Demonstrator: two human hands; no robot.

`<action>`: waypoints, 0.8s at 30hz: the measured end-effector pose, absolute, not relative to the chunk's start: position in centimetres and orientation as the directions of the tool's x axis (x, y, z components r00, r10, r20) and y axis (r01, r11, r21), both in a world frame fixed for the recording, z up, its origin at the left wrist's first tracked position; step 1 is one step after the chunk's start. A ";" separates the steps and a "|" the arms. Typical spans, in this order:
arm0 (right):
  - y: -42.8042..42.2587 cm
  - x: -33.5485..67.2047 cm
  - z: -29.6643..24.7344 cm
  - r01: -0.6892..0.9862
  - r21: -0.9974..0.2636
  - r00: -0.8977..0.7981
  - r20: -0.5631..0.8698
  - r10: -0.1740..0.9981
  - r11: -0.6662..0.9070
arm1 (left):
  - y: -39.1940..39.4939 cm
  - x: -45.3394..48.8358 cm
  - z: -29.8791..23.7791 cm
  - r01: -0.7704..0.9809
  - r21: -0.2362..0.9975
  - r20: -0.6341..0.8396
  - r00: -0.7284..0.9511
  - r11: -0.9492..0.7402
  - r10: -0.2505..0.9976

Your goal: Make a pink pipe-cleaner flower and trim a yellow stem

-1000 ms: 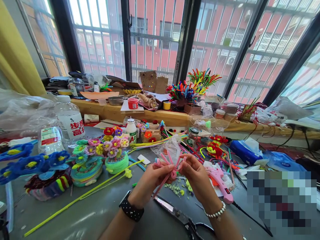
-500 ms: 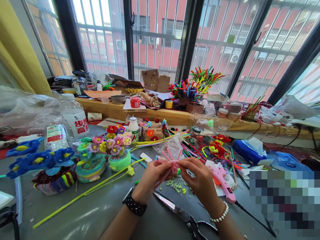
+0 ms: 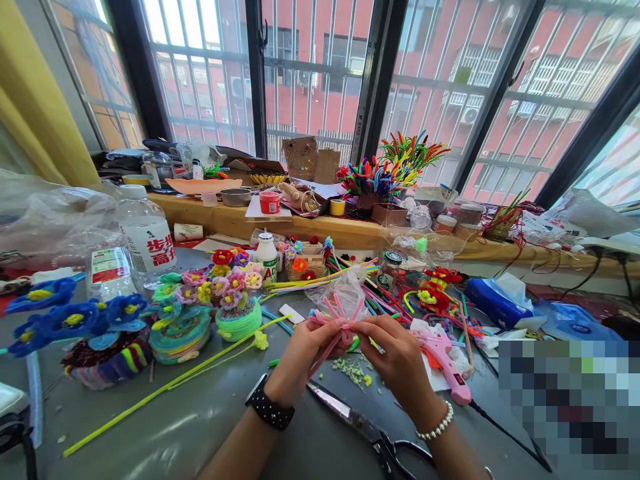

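Note:
Between my two hands is a bundle of pink pipe cleaners (image 3: 346,309), its stems fanning upward and a small curl hanging below. My left hand (image 3: 314,347) pinches it from the left, with one stem trailing down past the palm. With thumb and forefinger closed on the right side of the same bundle, my right hand (image 3: 393,347) bends in from the right. Below both hands lie large scissors (image 3: 357,423) with dark handles. A pink glue gun (image 3: 447,367) rests to the right of my right hand.
Pipe-cleaner flowers in pots (image 3: 237,317) and blue flowers (image 3: 77,317) stand at left, near a large bottle (image 3: 147,237). A long yellow stem (image 3: 165,390) crosses the table. A glass jar (image 3: 389,270), loose pipe cleaners and a blue tissue pack (image 3: 495,303) lie beyond.
Both hands stay in nearly the same place, still pinching the pink bundle. Its stems and my fingers have shifted only slightly, and the camera view has moved a little.

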State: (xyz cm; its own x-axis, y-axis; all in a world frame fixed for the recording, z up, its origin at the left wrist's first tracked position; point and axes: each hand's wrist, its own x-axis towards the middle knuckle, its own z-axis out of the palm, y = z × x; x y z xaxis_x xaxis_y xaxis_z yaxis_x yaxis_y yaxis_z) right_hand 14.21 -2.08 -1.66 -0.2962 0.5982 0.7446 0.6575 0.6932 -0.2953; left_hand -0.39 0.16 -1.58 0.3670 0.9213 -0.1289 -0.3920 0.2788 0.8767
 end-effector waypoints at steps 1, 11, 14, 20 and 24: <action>-2.0 14.2 -1.7 0.653 -0.301 -0.292 0.747 0.598 0.695 | 0.2 -0.4 -1.6 -0.392 0.878 -0.124 0.368 0.275 0.922; -2.1 14.3 -1.7 0.660 -0.292 -0.311 0.732 0.606 0.692 | 0.2 -0.4 -1.6 -0.396 0.891 -0.040 0.414 0.220 0.909; -2.1 14.3 -1.7 0.671 -0.287 -0.311 0.728 0.611 0.684 | 0.3 -0.5 -1.8 -0.396 0.894 -0.024 0.420 0.207 0.907; -2.2 14.2 -1.4 0.639 -0.402 -0.213 0.727 0.653 0.656 | 0.4 -0.5 -1.9 -0.429 0.868 -0.030 0.456 0.250 0.890; -2.1 14.3 -1.2 0.644 -0.431 -0.169 0.725 0.668 0.631 | 0.4 -0.7 -1.7 -0.444 0.847 -0.060 0.467 0.292 0.882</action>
